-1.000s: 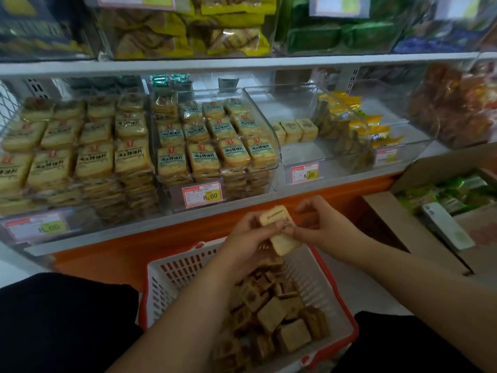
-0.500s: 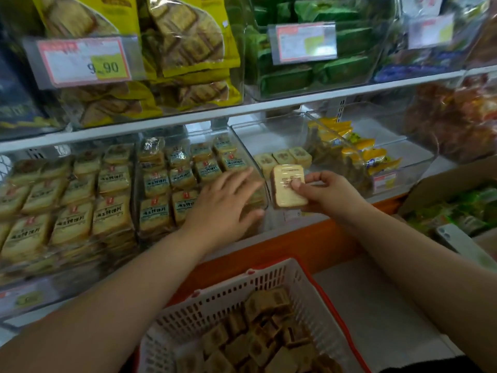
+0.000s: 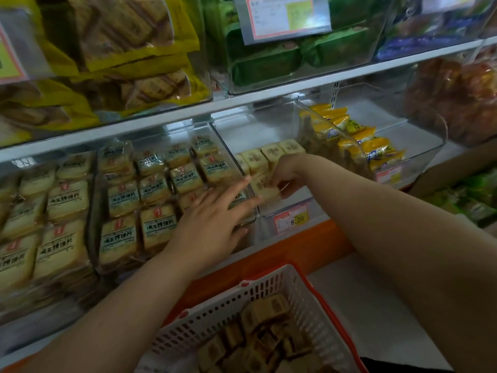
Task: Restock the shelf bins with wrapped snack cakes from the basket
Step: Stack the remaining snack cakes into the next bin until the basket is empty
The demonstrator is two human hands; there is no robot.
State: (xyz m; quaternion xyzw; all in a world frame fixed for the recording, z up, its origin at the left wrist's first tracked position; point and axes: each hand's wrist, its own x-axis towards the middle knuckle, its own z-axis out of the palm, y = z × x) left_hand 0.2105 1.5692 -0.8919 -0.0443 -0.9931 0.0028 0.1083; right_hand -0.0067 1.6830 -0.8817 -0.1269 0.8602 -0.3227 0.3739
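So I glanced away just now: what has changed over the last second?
The right hand carried the snack cake up from over the basket into the clear bin, keeping its grip. The left hand let go of it and now rests open on the neighbouring bin's packs. The row of cakes at the back stayed put.

The price tag (image 3: 291, 218) on the front of the clear bin (image 3: 269, 130) reads "8.00", black on a yellow patch with an orange-red border. The wrapped cakes (image 3: 118, 238) in the bins to the left carry dark green Chinese characters under a small red mark, too blurred to read surely. The tag (image 3: 285, 16) on the upper shelf is unreadable.
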